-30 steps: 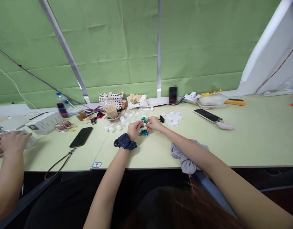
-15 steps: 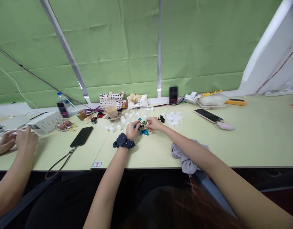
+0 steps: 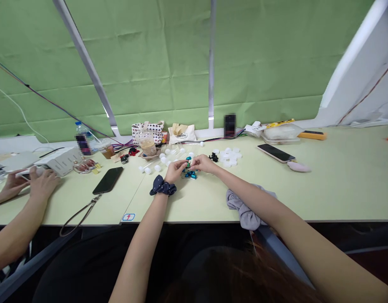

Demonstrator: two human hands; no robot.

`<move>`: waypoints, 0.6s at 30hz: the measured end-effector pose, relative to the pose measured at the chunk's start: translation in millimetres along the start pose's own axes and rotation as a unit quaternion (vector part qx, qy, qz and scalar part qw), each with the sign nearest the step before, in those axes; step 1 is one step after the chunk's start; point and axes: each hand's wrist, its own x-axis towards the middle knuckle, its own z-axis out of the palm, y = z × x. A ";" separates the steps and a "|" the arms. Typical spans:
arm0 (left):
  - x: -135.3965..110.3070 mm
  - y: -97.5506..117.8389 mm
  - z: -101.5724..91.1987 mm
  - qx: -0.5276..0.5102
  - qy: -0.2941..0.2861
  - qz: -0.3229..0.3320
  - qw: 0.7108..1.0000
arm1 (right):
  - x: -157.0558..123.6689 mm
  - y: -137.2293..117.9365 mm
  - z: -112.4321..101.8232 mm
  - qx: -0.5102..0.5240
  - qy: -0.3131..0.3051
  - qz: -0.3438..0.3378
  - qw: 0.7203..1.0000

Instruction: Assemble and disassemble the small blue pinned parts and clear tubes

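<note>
My left hand (image 3: 176,170), with a dark dotted scrunchie (image 3: 163,187) round its wrist, is closed in a pinch at a small shiny green piece (image 3: 188,165). Opposite it, my right hand (image 3: 202,163) pinches at the same spot, its fingertips almost meeting the left ones. What exactly the right fingers hold is too small to make out. Shiny blue pieces (image 3: 190,174) lie on the table just below the fingertips. Clear tubes with white caps (image 3: 164,160) lie behind my left hand. Right of my right hand are small black parts (image 3: 214,157) and a cluster of white caps (image 3: 230,156).
A phone (image 3: 276,152) lies to the right, near a plastic food box (image 3: 280,133). A grey cloth (image 3: 244,208) hangs at the front edge under my right forearm. Left are another phone (image 3: 108,181), a drink cup (image 3: 147,145) and a co-worker's hands (image 3: 44,183) at a white box (image 3: 64,162).
My left hand has moved slightly towards my right one, and the fingertips have come closer together round the green piece. The co-worker's hands have shifted right towards the white box.
</note>
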 end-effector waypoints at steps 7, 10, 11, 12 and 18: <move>0.1 -2.0 1.4 -0.015 0.012 -0.010 1.000 | 0.3 -1.5 6.9 -0.122 0.056 -0.042 0.990; -0.2 -2.1 1.1 -0.016 0.015 -0.010 1.000 | -1.9 -8.7 9.4 -0.133 0.043 -0.038 0.989; -0.3 -2.1 1.2 -0.015 0.017 -0.011 1.000 | -2.8 -11.3 9.6 -0.139 0.044 -0.034 0.989; -0.3 -2.2 1.6 -0.015 0.020 -0.013 1.000 | -3.8 -13.9 9.3 -0.150 0.049 -0.030 0.987; -0.6 -0.5 4.4 0.016 0.022 -0.004 1.000 | -9.0 -23.6 6.7 -0.247 0.094 0.008 0.964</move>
